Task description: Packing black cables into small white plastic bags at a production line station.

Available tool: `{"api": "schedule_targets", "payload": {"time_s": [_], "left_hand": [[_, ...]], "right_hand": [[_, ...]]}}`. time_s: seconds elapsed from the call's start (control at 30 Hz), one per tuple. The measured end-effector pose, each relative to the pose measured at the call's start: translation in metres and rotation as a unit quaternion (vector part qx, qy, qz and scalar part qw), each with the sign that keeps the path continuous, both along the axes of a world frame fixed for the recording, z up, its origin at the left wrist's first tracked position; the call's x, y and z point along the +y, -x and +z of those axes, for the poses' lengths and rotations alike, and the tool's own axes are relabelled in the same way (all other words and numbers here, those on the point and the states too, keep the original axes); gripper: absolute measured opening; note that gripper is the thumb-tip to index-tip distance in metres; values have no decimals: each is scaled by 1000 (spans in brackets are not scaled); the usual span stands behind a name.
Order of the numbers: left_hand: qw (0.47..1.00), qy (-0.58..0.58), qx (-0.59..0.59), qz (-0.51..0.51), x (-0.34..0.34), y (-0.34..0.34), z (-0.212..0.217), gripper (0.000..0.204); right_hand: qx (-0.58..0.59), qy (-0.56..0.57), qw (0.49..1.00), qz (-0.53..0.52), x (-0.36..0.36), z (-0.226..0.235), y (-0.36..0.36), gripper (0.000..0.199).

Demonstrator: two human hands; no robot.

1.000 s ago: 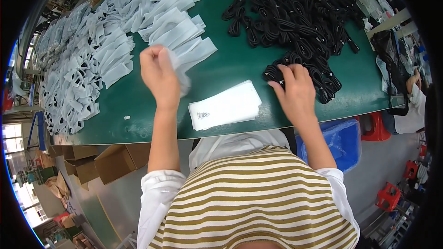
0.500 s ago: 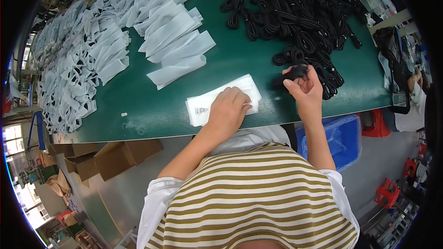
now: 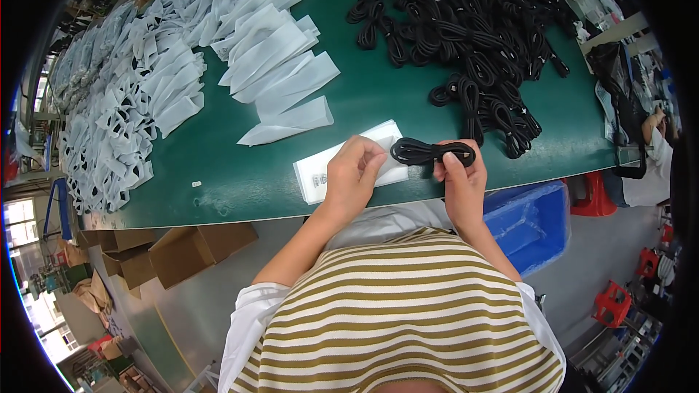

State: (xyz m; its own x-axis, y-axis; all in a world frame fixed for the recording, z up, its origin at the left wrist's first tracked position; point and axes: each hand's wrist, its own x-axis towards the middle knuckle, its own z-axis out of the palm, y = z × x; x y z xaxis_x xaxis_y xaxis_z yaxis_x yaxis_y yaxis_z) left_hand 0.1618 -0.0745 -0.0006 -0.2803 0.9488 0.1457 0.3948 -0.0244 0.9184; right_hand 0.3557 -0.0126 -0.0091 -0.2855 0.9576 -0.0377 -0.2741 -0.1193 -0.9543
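Note:
Just off the table's front edge, my right hand (image 3: 464,175) grips a coiled black cable (image 3: 416,151) between thumb and fingers. The cable is folded into a flat bundle, and its left end points toward my left hand (image 3: 354,173). That hand is closed, thumb and forefinger pinched at the right end of the top white bag (image 3: 338,154). It belongs to a small stack of flat, frosted bags with dark print, lying under the hand. The bag's edge is partly hidden by my fingers.
Many coiled black cables (image 3: 477,36) are heaped at the far right of the green table (image 3: 240,175). Filled frosted bags (image 3: 269,58) lie in rows at the left. Below the table are a blue bin (image 3: 535,225), cardboard boxes (image 3: 193,251) and red stools (image 3: 611,304).
My right hand has moved left and nearer, bringing the cable from beside the heap to the bag stack. My left hand has shifted slightly and now pinches at the bag's end.

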Motion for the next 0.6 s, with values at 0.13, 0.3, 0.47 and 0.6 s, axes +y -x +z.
{"api": "schedule_targets", "payload": {"time_s": [0.13,0.3,0.47,0.6], "left_hand": [[999,-46,-22,-4,1,0,-2,7],[996,-78,-26,-35,1,7,-3,6],[993,-34,-110,-29,3,18,-7,8],[990,-106,88,-20,6,21,2,9]], "right_hand": [[34,60,997,27,-5,7,4,11],[56,160,985,43,-7,17,2,18],[-70,-40,992,95,-1,15,-7,25],[-137,-253,953,96,7,12,-7,30]]}}
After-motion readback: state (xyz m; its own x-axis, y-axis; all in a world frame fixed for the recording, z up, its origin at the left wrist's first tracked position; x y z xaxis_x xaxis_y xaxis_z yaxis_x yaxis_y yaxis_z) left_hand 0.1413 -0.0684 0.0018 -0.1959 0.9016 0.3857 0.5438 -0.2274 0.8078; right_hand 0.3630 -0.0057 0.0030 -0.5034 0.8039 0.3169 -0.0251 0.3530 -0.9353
